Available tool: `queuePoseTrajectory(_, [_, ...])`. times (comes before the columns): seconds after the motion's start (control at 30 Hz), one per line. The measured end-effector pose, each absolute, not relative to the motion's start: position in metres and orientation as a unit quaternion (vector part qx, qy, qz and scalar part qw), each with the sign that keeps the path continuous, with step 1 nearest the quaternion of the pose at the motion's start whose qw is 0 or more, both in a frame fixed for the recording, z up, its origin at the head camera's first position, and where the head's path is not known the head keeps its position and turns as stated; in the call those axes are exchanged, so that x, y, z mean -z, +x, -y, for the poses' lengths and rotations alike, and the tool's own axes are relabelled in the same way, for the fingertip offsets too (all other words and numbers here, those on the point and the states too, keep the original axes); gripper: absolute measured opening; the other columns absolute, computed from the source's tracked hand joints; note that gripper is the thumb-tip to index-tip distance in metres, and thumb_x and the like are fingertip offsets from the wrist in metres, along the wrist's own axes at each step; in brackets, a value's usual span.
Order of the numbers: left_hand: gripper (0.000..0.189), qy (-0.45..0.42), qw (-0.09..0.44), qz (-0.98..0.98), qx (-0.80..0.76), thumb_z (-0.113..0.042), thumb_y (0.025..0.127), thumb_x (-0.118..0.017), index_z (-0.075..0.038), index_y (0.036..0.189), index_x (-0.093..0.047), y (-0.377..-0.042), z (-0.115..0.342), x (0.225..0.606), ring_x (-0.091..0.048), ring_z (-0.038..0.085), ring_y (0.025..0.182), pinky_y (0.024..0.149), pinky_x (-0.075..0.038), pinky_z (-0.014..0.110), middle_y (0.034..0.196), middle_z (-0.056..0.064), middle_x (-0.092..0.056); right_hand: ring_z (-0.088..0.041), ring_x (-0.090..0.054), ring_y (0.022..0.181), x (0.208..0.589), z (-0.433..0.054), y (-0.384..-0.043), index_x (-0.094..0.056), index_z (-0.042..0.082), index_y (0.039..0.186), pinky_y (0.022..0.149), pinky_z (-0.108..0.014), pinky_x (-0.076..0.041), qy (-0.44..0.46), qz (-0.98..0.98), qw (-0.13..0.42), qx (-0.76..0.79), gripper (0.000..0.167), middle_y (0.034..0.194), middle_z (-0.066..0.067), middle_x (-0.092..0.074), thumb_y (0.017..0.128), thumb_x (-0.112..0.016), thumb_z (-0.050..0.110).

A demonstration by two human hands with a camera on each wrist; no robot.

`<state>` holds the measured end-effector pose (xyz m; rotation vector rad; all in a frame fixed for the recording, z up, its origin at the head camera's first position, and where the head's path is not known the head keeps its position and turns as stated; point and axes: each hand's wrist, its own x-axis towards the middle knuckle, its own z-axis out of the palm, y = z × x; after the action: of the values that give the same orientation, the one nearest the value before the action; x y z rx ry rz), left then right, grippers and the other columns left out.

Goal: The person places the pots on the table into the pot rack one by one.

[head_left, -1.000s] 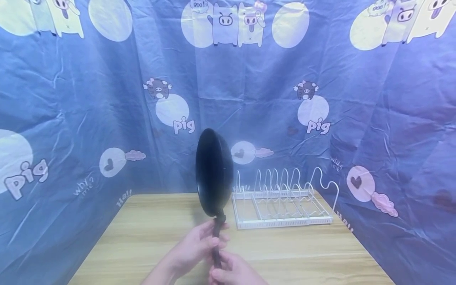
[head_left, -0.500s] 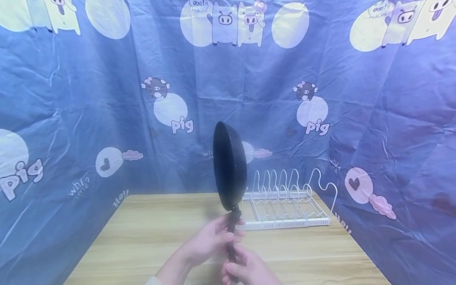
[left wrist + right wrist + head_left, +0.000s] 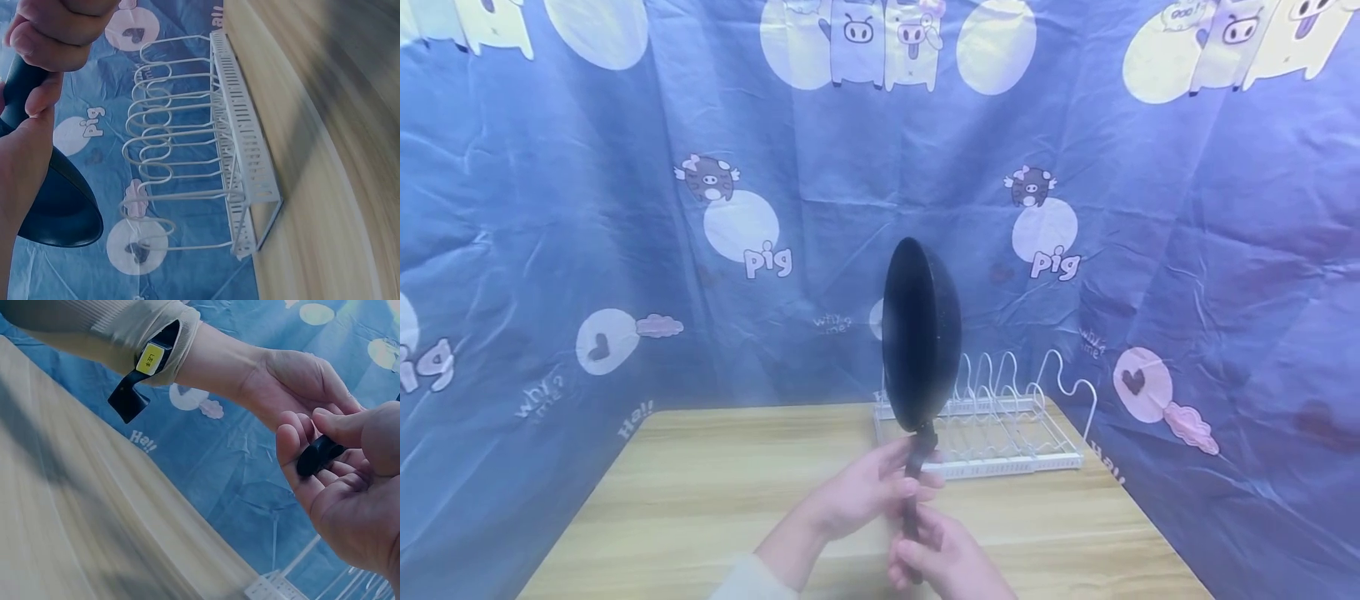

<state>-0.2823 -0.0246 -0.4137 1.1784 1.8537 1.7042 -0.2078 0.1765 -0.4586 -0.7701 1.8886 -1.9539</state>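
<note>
A black frying pan (image 3: 921,333) is held upright on edge, handle down, its dark inside turned toward the left. My left hand (image 3: 868,492) grips the upper part of the handle, just below the pan's body. Lower down, my right hand (image 3: 943,554) holds the handle's end between thumb and fingers; that black end (image 3: 315,456) shows in the right wrist view. Behind the pan stands a white wire rack (image 3: 1000,467) with a row of looped dividers, its left part partly hidden by the pan. In the left wrist view, the rack (image 3: 244,125) lies beyond the hand.
The wood-grain table (image 3: 715,483) carries the rack at its back right. A blue cloth (image 3: 850,167) printed with pigs and pale circles hangs behind and on both sides. A tall bent wire (image 3: 1078,392) rises at the rack's right end.
Both hands have carried the pan to the right and a little upward, and it now overlaps the rack's left part. The head view has shifted slightly right.
</note>
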Motion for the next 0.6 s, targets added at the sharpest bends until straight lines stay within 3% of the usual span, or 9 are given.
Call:
queuePoseTrajectory(0.3, [0.063, 0.420, 0.211, -0.644, -0.603, -0.036, 0.109, -0.065, -0.033, 0.166, -0.039, -0.295, 0.012, 0.418, -0.068, 0.018, 0.137, 0.111, -0.059, 0.035, 0.163, 0.005, -0.057, -0.004, -0.074, 0.086, 0.464, -0.185, -0.212, -0.033, -0.017, 0.158, 0.084, -0.022, -0.060, -0.283, -0.640, 0.141, 0.700, 0.058, 0.092, 0.007, -0.074, 0.111, -0.055, 0.008])
queuePoseTrajectory(0.6, [0.061, 0.402, 0.252, -0.612, -0.632, -0.018, 0.109, -0.060, -0.024, 0.167, -0.039, -0.303, 0.003, 0.431, -0.065, 0.023, 0.139, 0.117, -0.056, 0.040, 0.165, 0.012, -0.051, -0.003, -0.072, 0.084, 0.473, -0.191, -0.217, -0.028, -0.017, 0.161, 0.084, -0.021, -0.061, -0.265, -0.654, 0.147, 0.693, 0.064, 0.091, 0.009, -0.073, 0.111, -0.056, 0.011])
